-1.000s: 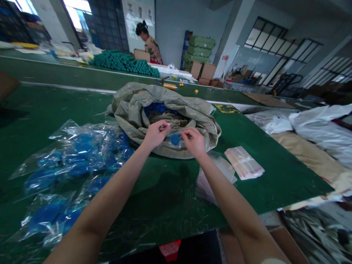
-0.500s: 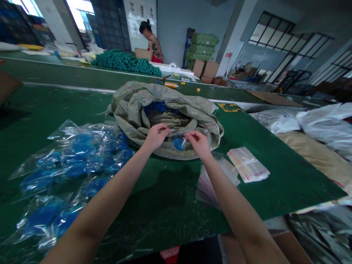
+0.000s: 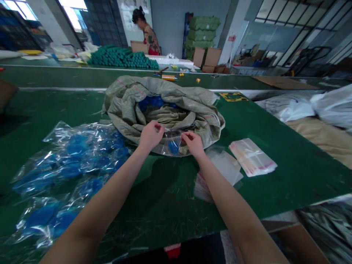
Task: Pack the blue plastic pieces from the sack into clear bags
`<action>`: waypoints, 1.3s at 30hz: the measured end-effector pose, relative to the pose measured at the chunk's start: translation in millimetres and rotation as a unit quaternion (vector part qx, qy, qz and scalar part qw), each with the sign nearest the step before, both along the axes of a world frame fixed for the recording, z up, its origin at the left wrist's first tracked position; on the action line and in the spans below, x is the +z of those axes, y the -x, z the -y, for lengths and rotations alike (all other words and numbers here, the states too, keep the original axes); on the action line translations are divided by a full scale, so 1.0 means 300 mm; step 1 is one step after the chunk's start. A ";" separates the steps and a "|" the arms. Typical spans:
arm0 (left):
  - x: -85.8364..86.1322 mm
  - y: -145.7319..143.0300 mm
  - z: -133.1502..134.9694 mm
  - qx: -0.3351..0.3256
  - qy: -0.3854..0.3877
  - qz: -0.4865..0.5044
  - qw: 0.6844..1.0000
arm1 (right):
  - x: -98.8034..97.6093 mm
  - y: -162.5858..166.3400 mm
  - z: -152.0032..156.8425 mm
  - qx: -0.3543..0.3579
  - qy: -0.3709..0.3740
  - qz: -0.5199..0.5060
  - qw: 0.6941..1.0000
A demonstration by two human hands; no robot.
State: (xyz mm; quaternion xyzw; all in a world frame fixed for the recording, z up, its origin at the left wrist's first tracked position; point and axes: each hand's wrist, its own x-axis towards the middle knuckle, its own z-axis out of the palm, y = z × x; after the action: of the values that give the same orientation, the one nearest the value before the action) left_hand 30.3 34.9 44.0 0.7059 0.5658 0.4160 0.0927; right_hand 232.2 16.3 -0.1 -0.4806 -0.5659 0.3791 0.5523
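Between my hands hangs a clear plastic bag [image 3: 167, 146] with a round blue object [image 3: 173, 147] inside it. My left hand [image 3: 151, 135] pinches the bag's upper left corner, and my right hand [image 3: 193, 142] pinches its upper right side. Just behind them lies a large grey-green woven sack [image 3: 123, 106], its mouth rolled open, with more blue pieces [image 3: 154, 102] showing inside. A heap of filled clear bags [image 3: 74, 168] with blue objects covers the table to the left. Flat plastic bags [image 3: 222, 167] lie beside my right forearm, which hides some of them.
A second stack of flat bags [image 3: 252, 157] rests farther right on the green table [image 3: 291, 176]. Across the back are a pile of green rolls [image 3: 118, 58], an orange-yellow cylinder [image 3: 168, 77] and a person [image 3: 150, 36]. White sacks [image 3: 332, 106] stand off the right edge.
The bag has spread wider between my hands, and the blue object hangs slightly lower and further left. My left hand has shifted a little left. The whole view has tilted slightly.
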 end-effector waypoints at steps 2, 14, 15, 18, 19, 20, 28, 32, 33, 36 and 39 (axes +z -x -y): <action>0.007 -0.028 0.032 -0.039 -0.102 -0.067 0.992 | -0.003 -0.001 0.001 -0.006 -0.006 0.006 1.000; 0.017 -0.133 0.064 -0.157 -0.110 -0.298 0.935 | 0.001 -0.014 0.027 0.016 -0.100 0.094 0.990; 0.017 -0.131 0.063 -0.160 -0.110 -0.302 0.934 | 0.001 -0.014 0.027 0.015 -0.105 0.103 0.989; 0.016 -0.130 0.065 -0.163 -0.109 -0.304 0.932 | 0.000 -0.014 0.027 0.006 -0.123 0.131 0.984; 0.017 -0.130 0.067 -0.161 -0.109 -0.305 0.932 | 0.000 -0.014 0.026 0.003 -0.128 0.139 0.982; 0.018 -0.131 0.069 -0.156 -0.109 -0.306 0.933 | 0.000 -0.015 0.026 0.000 -0.131 0.146 0.981; 0.012 -0.129 0.059 -0.157 -0.098 -0.314 0.931 | 0.006 -0.020 0.034 -0.016 -0.129 0.191 0.973; 0.007 -0.129 0.050 -0.172 -0.097 -0.325 0.925 | 0.013 -0.022 0.041 -0.019 -0.138 0.241 0.961; 0.009 -0.130 0.050 -0.175 -0.094 -0.328 0.924 | 0.015 -0.022 0.042 -0.019 -0.141 0.250 0.958; 0.019 -0.136 0.052 -0.182 -0.085 -0.334 0.921 | 0.020 -0.026 0.046 -0.019 -0.150 0.268 0.952; 0.028 -0.142 0.054 -0.182 -0.081 -0.336 0.921 | 0.019 -0.030 0.048 -0.022 -0.156 0.278 0.947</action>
State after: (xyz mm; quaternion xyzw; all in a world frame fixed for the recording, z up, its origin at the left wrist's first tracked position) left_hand 72.9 18.7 52.3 0.9000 0.3900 0.1747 -0.0864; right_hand 241.1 1.9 5.7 -0.4870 -0.7386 0.1245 0.4493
